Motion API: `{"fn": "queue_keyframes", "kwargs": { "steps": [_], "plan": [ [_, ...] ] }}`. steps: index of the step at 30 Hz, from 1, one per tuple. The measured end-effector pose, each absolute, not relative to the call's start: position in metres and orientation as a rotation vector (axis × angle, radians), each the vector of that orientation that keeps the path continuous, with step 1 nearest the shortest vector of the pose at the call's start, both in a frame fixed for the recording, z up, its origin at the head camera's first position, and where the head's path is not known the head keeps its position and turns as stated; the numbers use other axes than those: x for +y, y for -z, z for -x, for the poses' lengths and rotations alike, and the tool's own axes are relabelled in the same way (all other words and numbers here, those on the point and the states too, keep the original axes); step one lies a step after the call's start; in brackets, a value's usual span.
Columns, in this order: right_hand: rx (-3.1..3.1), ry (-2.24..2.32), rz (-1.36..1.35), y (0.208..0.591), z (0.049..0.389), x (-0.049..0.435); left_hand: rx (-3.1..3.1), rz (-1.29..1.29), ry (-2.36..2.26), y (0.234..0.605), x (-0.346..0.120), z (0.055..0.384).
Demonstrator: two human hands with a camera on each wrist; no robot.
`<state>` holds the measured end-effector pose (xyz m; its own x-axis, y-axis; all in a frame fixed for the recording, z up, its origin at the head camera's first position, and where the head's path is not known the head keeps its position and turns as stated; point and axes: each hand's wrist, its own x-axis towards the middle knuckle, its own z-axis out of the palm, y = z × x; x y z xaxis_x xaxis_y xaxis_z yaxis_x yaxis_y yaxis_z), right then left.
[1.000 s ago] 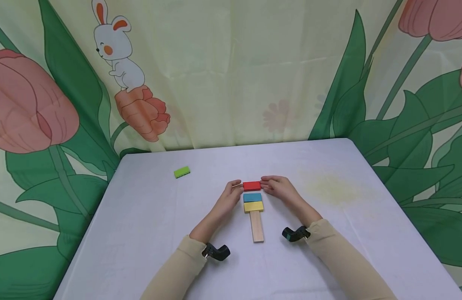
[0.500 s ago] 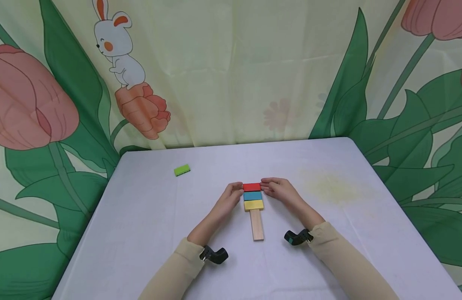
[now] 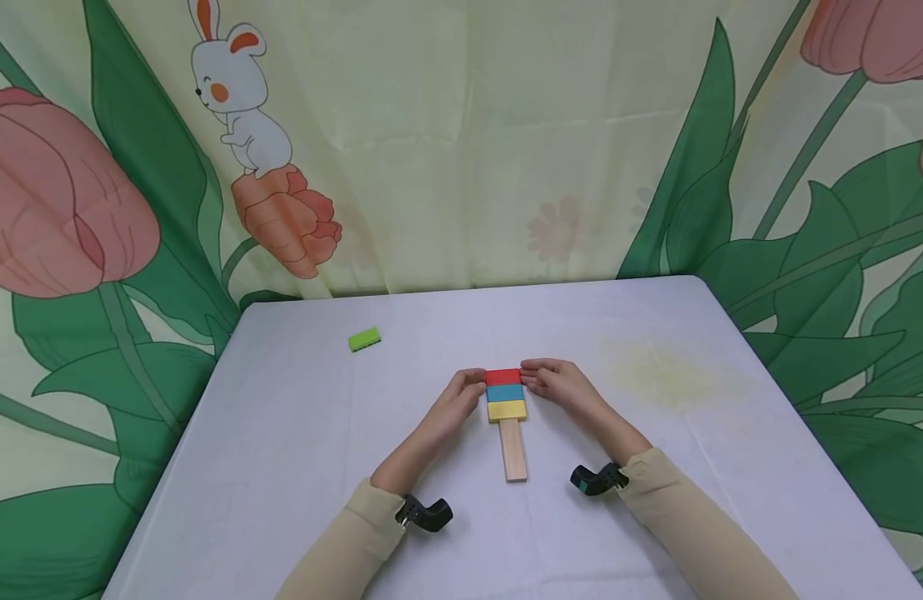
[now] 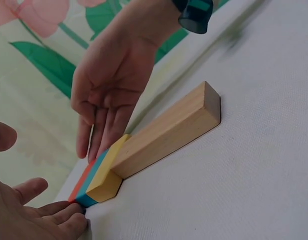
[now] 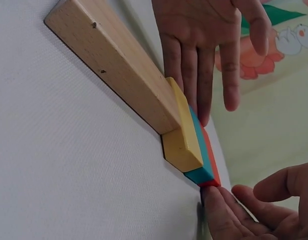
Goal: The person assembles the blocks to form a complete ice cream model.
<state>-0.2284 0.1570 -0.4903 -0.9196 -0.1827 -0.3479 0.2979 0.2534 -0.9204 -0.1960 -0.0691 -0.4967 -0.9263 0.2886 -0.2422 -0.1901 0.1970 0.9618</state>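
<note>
A red block (image 3: pixel 503 377), a blue block (image 3: pixel 504 392) and a yellow block (image 3: pixel 507 410) lie flat against one another in a row. From the yellow block's near side a plain wooden block (image 3: pixel 513 451) runs lengthwise toward me, touching it in the left wrist view. My left hand (image 3: pixel 448 408) touches the red block's left end with extended fingertips. At the right end, the fingertips of my right hand (image 3: pixel 566 386) rest against the same block. Both wrist views show largely straight fingers on either side of the row, not wrapped around it.
A light green block (image 3: pixel 364 339) lies apart at the back left of the white-covered table (image 3: pixel 281 417). Behind the table's far edge hangs a printed curtain (image 3: pixel 461 167) with tulips and a rabbit. Each wrist wears a black camera.
The red block has come toward me between both hands, closing its gap to the blue block. In the last half second the hands have hardly moved.
</note>
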Motion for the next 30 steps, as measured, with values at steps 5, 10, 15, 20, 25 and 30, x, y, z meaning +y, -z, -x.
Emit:
{"fn": "queue_keyframes", "kwargs": {
  "steps": [5,10,15,20,25,30],
  "plan": [
    [2.379,1.504,0.066,0.491,0.223,0.160,2.136,-0.096,-1.726,0.496,-0.075,0.195],
    [2.632,1.263,0.395,0.487,0.219,0.160,2.200,-0.102,-1.658,0.493,-0.086,0.196],
    [2.727,0.993,0.882,0.482,0.216,0.162,2.272,-0.107,-1.581,0.491,-0.097,0.200],
    [2.707,0.721,1.203,0.480,0.211,0.163,2.344,-0.095,-1.557,0.489,-0.108,0.208],
    [2.668,0.563,1.220,0.481,0.206,0.162,2.418,-0.097,-1.525,0.486,-0.129,0.221],
    [2.659,0.496,1.193,0.489,0.203,0.163,2.501,-0.134,-1.452,0.478,-0.157,0.238]
  ]
}}
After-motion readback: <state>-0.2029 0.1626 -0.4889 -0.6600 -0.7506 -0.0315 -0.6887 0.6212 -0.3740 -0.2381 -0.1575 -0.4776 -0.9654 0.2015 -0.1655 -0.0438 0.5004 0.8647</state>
